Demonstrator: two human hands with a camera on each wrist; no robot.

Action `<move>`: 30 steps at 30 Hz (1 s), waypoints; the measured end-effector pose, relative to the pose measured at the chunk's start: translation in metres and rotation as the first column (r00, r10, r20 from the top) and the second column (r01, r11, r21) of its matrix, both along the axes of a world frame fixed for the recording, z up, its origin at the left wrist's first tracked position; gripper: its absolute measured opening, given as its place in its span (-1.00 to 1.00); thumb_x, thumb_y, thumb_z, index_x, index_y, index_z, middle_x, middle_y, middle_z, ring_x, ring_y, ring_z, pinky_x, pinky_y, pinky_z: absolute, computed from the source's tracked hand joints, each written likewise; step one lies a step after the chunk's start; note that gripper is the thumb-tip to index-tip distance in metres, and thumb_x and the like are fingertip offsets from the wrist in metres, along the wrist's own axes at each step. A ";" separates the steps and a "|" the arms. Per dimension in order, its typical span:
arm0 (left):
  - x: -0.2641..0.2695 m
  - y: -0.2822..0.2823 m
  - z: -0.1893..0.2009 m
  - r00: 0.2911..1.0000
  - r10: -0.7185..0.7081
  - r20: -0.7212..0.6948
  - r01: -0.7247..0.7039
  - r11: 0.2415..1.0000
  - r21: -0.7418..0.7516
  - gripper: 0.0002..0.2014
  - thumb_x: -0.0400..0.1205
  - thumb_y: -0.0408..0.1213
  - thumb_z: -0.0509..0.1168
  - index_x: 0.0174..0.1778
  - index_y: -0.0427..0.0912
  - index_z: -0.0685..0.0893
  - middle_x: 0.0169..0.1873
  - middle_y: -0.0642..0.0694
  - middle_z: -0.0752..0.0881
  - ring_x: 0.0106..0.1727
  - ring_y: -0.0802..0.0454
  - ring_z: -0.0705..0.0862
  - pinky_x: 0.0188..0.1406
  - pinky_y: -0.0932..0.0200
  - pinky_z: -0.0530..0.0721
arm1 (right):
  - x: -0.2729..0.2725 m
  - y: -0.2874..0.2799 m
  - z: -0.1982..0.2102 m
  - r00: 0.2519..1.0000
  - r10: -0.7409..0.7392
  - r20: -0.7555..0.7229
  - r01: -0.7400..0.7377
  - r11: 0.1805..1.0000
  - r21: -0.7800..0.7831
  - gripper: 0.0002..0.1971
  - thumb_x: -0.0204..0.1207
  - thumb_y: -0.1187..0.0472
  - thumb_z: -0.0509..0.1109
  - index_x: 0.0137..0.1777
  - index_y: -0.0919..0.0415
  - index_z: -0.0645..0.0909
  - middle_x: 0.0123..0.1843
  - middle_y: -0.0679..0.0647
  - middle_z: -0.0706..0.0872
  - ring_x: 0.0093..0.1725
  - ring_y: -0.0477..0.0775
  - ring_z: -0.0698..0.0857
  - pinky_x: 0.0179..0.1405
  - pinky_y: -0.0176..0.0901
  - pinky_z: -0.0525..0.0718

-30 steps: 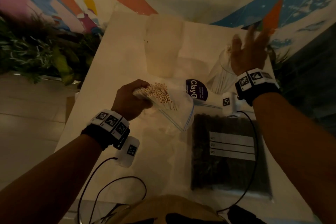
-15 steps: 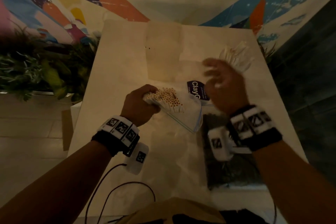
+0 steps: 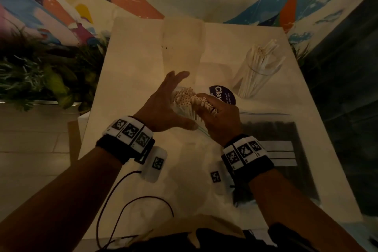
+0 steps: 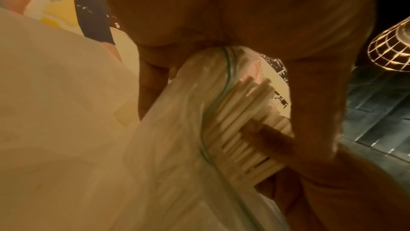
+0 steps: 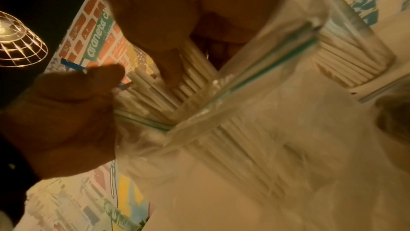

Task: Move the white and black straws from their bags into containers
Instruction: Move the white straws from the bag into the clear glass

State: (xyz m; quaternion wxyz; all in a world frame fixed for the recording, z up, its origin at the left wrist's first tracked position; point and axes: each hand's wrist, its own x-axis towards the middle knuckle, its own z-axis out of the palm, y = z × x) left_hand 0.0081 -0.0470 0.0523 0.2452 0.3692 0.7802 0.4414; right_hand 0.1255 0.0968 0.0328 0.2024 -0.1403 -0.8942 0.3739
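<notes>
White paper straws (image 3: 191, 101), slim round tubes, protrude from a clear crinkled zip bag (image 4: 177, 138) above the table (image 3: 131, 80). Left hand (image 3: 163, 110) cradles the bag, fingers spread; right hand (image 3: 219, 119) pinches a bunch of straws.

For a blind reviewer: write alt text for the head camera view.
Over a pale table, the right hand grips a bunch of white straws sticking out of a clear zip bag that the left hand steadies, fingers spread. Behind stands a clear container of white straws; a bag of black straws lies on the right.
</notes>
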 end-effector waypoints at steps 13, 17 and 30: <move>0.013 0.004 -0.013 0.948 0.222 -0.229 -0.203 0.974 0.105 -0.58 0.36 0.15 0.29 0.10 0.11 0.69 0.08 0.03 0.74 0.09 0.04 0.69 0.14 0.07 0.65 | 0.004 -0.019 -0.003 0.986 -0.129 0.106 0.120 0.989 0.084 -0.70 0.70 0.03 0.12 0.20 0.19 0.57 -0.03 0.15 0.73 -0.08 0.17 0.68 -0.10 -0.18 0.52; 0.013 -0.001 -0.018 0.917 0.294 -0.269 -0.274 0.955 0.110 -0.72 0.40 -0.05 0.38 0.02 0.10 0.73 0.05 0.04 0.75 0.02 0.03 0.71 0.06 0.06 0.68 | 0.008 -0.024 0.005 0.978 -0.157 0.140 0.157 0.988 0.006 -0.75 0.70 0.15 0.15 0.24 0.27 0.49 -0.01 0.28 0.71 -0.04 0.31 0.67 -0.10 -0.04 0.54; 0.018 0.007 -0.006 0.876 0.126 -0.466 -0.177 0.982 -0.068 -0.66 0.46 -0.03 0.26 0.15 0.11 0.70 0.12 -0.03 0.71 0.02 -0.18 0.70 -0.06 0.02 0.66 | -0.002 -0.009 0.007 0.946 -0.318 -0.057 0.299 0.930 -0.215 -0.88 0.48 0.46 0.30 -0.18 0.25 0.46 -0.16 0.35 0.65 -0.12 0.30 0.62 -0.06 0.07 0.60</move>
